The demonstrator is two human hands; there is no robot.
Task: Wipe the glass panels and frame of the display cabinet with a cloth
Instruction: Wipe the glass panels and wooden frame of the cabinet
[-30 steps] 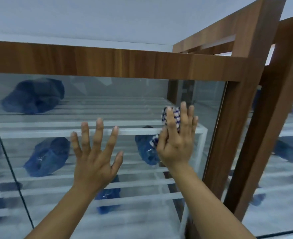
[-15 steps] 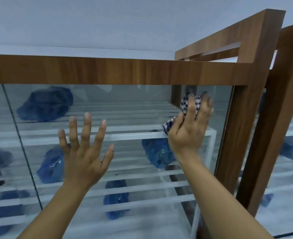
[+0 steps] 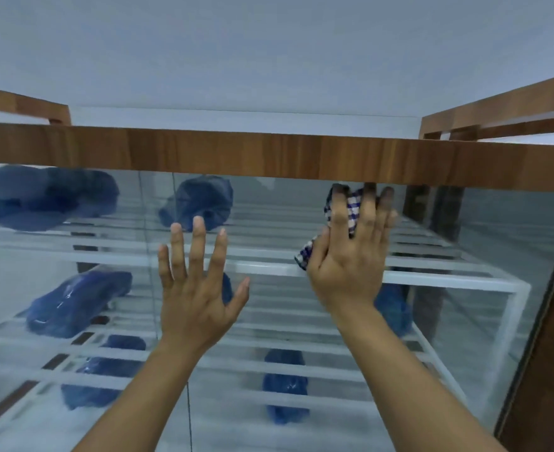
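One wooden display cabinet fills the view, its front glass panel set under the brown top rail. White slatted shelves inside carry blue bundles. The left hand is spread wide before the glass, holding nothing. The right hand, fingers straight, presses a blue-checked cloth against the panel's top edge, just under the rail.

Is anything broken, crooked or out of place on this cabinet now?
Nothing stands out. The glass panel shows no crack, the wooden top rail runs straight, and the blue bundles lie on the white shelves. The right hand presses the checked cloth on the glass just under the rail.
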